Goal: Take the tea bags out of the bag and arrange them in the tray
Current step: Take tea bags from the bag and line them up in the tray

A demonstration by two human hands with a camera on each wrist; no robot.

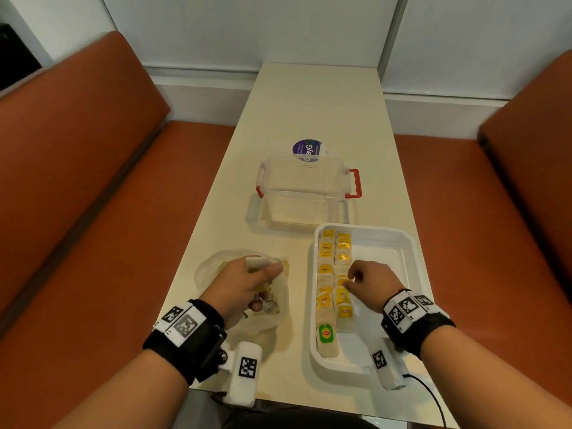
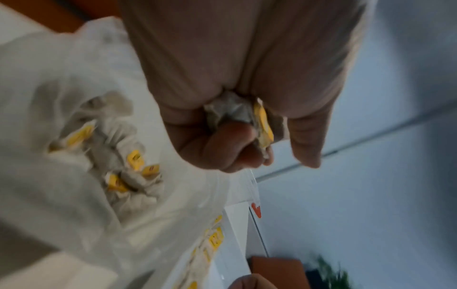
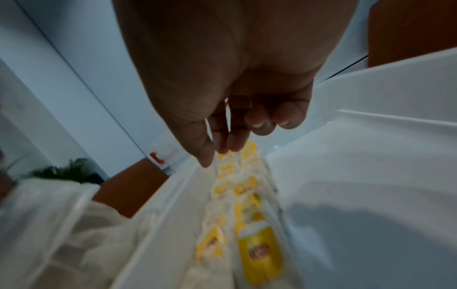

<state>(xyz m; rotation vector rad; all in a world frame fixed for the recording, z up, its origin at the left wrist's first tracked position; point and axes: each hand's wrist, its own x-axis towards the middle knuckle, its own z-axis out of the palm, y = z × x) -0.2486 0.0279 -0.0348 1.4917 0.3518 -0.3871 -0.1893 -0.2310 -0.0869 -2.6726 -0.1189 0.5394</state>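
My left hand (image 1: 263, 274) hovers over the crumpled clear plastic bag (image 1: 213, 267) on the left of the table and grips a small bunch of tea bags (image 1: 257, 262). The left wrist view shows the held tea bags (image 2: 230, 111), one with a yellow tag, in my left hand (image 2: 247, 136), and more tea bags (image 2: 131, 172) loose inside the plastic bag (image 2: 61, 97). The white tray (image 1: 387, 252) holds two rows of tea bags (image 1: 326, 252) along its left side. My right hand (image 1: 351, 278) is over those rows, its fingertips (image 3: 232, 144) touching them and holding nothing.
A clear plastic box (image 1: 303, 187) with red latches stands behind the tray, with a round purple sticker (image 1: 306, 150) beyond it. Orange benches (image 1: 77, 181) flank the narrow cream table (image 1: 309, 103). A black cable (image 1: 433, 394) hangs off the near right edge. The tray's right half (image 3: 371, 176) is bare.
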